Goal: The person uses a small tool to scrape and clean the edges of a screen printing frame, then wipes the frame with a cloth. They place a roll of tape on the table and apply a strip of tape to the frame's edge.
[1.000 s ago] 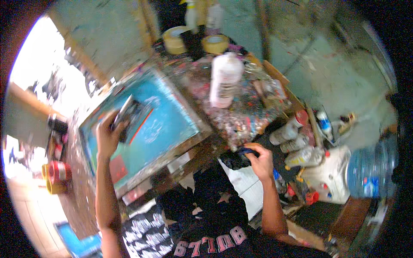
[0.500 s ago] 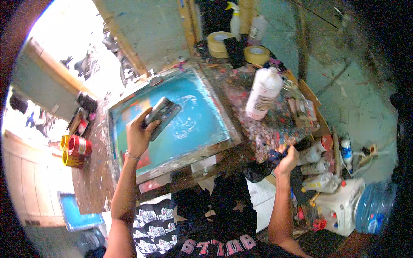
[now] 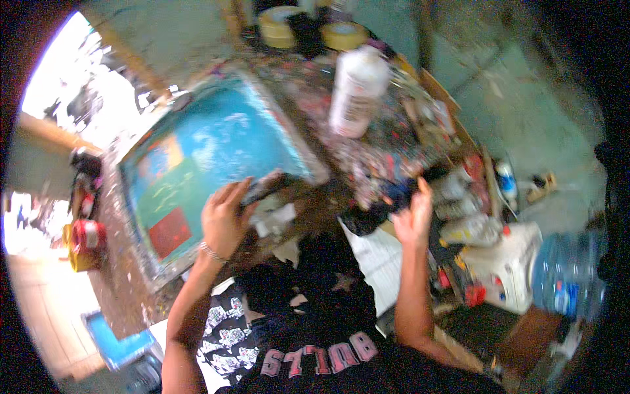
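My left hand is closed around a dark grey squeegee, held over the near edge of a screen-printing frame. Turquoise mesh fills this frame, with wet whitish smears, a green patch and a red rectangle. At the front of the paint-stained bench, my right hand has its thumb and fingers apart. A crumpled dark cloth lies just beyond those fingers; whether they touch it is blurred. Behind it stands a white plastic bottle.
Tape rolls sit at the bench's back. Red and yellow tubs stand on the left. To the right are clear bottles, a white jerrycan and a large blue water bottle. A smaller blue screen rests low at left.
The squeegee in my left hand has come from over the mesh to the near edge. My right hand has drawn slightly back from the dark cloth. The whole view has swung.
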Demonstrator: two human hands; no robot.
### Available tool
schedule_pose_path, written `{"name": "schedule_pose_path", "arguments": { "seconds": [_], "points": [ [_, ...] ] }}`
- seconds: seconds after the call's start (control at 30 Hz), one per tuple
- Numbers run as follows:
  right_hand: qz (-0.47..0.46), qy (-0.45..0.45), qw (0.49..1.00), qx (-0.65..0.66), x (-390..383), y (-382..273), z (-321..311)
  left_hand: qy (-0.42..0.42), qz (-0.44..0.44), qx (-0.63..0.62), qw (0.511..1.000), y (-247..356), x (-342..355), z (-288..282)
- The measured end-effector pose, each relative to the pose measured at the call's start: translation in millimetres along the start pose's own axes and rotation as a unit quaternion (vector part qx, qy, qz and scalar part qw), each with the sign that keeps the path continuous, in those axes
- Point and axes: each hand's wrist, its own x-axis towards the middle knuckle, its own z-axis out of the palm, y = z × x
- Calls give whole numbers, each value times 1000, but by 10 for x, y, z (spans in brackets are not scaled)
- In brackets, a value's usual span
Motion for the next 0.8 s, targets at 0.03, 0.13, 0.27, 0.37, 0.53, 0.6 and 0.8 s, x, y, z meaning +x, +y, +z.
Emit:
{"name": "schedule_pose_path", "arguments": {
  "seconds": [0.03,0.13,0.27,0.37,0.53,0.6,0.8],
  "points": [
    [9,-28,999,26,5,-15,13,-10,4,-22,1000,17,-20,-2],
    [11,-7,994,111,30,-16,47,-35,21,-38,998,75,-78,-17],
    [19,17,991,129,81,58,22,-44,8,-39,998,131,-103,-100],
    [32,50,992,110,117,98,2,17,-16,-96,995,314,-75,-187],
    [16,70,997,30,70,199,196,-44,-75,-517,852,1208,106,216],
    [-25,51,998,-9,4,277,332,-57,-71,-566,820,1538,363,628],
    [-358,-73,792,-489,-82,411,493,-38,-265,-757,597,1895,499,1293]
  ]
}}
